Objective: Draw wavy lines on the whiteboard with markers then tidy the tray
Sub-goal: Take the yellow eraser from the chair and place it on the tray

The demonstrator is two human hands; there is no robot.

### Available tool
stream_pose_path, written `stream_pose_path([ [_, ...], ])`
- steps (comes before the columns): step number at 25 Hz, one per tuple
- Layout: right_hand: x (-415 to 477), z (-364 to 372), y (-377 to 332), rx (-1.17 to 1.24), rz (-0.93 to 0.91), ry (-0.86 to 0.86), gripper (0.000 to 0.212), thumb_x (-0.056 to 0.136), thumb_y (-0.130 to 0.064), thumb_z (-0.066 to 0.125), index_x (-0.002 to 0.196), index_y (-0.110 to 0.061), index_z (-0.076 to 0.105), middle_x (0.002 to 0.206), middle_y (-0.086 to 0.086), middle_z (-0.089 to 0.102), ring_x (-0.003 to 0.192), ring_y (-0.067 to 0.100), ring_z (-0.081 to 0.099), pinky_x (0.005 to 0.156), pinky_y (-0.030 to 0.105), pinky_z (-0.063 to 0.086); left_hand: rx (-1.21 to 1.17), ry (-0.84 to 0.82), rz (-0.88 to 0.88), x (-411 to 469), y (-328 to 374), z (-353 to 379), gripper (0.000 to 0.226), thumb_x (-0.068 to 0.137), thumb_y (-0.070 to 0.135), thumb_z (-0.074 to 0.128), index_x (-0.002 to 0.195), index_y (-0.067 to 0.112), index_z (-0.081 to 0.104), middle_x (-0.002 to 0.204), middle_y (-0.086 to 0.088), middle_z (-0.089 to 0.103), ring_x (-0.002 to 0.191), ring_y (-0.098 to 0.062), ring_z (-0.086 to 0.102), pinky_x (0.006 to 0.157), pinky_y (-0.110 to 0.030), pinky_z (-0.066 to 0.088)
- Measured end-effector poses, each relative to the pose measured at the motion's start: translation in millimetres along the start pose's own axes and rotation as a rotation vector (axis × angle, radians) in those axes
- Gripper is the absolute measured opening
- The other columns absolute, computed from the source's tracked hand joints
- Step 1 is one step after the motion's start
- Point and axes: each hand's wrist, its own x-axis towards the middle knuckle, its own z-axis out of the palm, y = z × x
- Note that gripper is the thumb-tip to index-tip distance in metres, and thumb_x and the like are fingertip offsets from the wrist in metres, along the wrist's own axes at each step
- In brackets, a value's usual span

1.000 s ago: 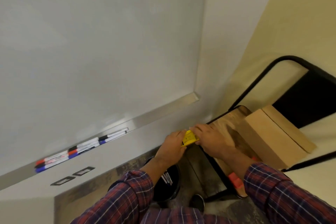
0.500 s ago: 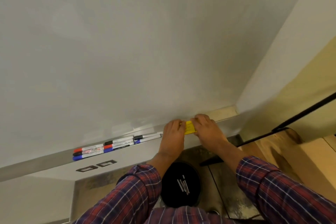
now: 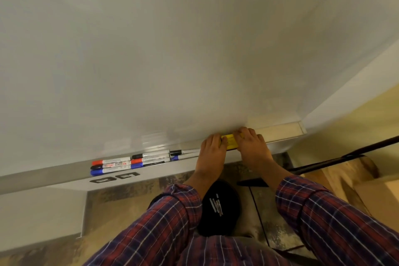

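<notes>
A blank whiteboard (image 3: pixel 172 50) fills the upper view, with a metal tray (image 3: pixel 43 174) along its bottom edge. Several markers (image 3: pixel 129 161) with red, black and blue caps lie side by side in the tray left of my hands. A small yellow object (image 3: pixel 230 141), probably an eraser, rests on the tray at its right part. My left hand (image 3: pixel 212 153) grips its left end and my right hand (image 3: pixel 251 147) grips its right end. Fingers cover most of the yellow object.
A black round bin (image 3: pixel 218 207) stands on the floor under my arms. To the right are a black metal frame (image 3: pixel 345 155) and a wooden surface with cardboard boxes (image 3: pixel 371 192). Two dark wall sockets (image 3: pixel 114 178) sit below the tray.
Both hands carried the yellow object from above the wooden stand up and left to the tray. The view swung left, so the whiteboard now fills the frame.
</notes>
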Motion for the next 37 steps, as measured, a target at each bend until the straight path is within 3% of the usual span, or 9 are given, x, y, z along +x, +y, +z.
stream_pose_path([
  [11, 10.0, 1.4, -15.0, 0.089, 0.002, 0.0, 0.056, 0.087, -0.008, 0.074, 0.139, -0.014, 0.054, 0.138, 0.009, 0.054, 0.122, 0.033, 0.056, 0.093, 0.046, 0.053, 0.032, -0.036, -0.006, -12.7, -17.0, -7.1, 0.071, 0.079, 0.0, 0.07, 0.147, 0.002, 0.051, 0.147, -0.02, 0.05, 0.14, -0.04, 0.046, 0.123, -0.05, 0.036],
  [18, -0.9, 8.1, -20.2, 0.176, 0.073, 0.002, 0.052, 0.093, -0.007, 0.067, 0.142, -0.012, 0.051, 0.141, 0.017, 0.052, 0.116, 0.037, 0.061, 0.091, 0.048, 0.054, -0.059, -0.086, -0.003, -15.7, -17.0, -1.8, 0.077, 0.087, -0.006, 0.062, 0.159, 0.001, 0.036, 0.166, -0.025, 0.029, 0.157, -0.044, 0.024, 0.131, -0.05, 0.023],
  [27, -19.8, 8.1, -23.9, 0.231, 0.115, -0.086, 0.076, 0.099, -0.024, 0.063, 0.161, -0.017, 0.02, 0.171, 0.01, 0.009, 0.147, 0.033, 0.036, 0.103, 0.046, 0.048, -0.036, -0.153, 0.047, -21.5, -17.7, -5.8, 0.082, 0.099, 0.004, 0.054, 0.168, 0.004, 0.009, 0.176, -0.021, -0.005, 0.164, -0.038, -0.005, 0.134, -0.046, 0.004],
  [37, -90.1, 5.0, 10.2, 0.227, 0.17, -0.028, 0.084, 0.102, -0.041, 0.049, 0.164, -0.01, 0.002, 0.173, 0.009, 0.005, 0.159, 0.027, 0.012, 0.125, 0.048, 0.024, 0.035, -0.147, 0.058, -35.1, 41.9, -13.8, 0.084, 0.107, 0.043, 0.047, 0.168, 0.004, 0.004, 0.176, -0.018, -0.007, 0.164, -0.034, -0.008, 0.132, -0.045, -0.005],
])
